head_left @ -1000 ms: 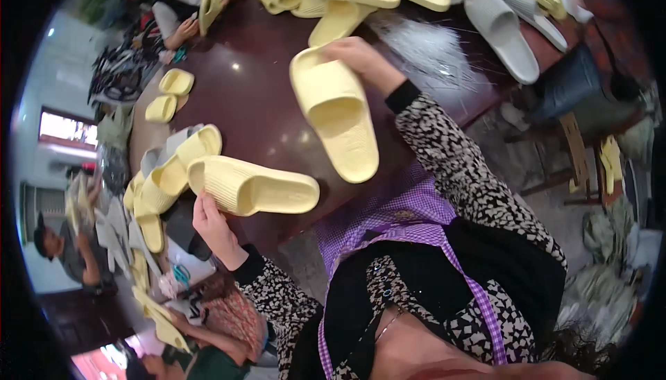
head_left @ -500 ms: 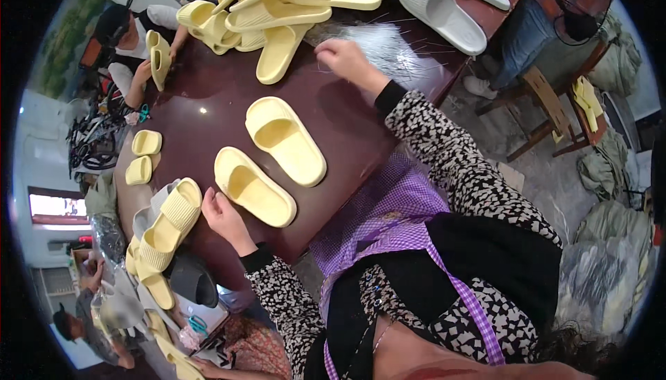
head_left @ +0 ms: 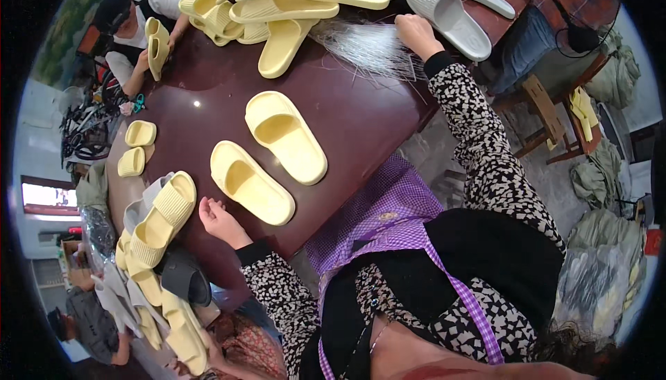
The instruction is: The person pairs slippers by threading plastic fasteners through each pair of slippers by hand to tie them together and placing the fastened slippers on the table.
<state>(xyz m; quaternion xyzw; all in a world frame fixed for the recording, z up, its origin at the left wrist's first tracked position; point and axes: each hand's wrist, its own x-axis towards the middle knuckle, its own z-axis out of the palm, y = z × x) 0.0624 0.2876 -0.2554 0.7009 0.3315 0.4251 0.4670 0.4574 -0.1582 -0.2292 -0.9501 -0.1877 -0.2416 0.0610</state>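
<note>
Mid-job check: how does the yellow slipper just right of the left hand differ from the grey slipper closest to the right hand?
Colour: the yellow slipper is pale yellow, the grey slipper light grey.
Place: the yellow slipper lies nearer the wearer, beside the left hand; the grey slipper lies farther off, beside the right hand.
Both are backless, with one broad strap toward the upper-left end.

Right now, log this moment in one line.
left hand: beside yellow slipper pair | right hand: at pale strands | pair: on table
</note>
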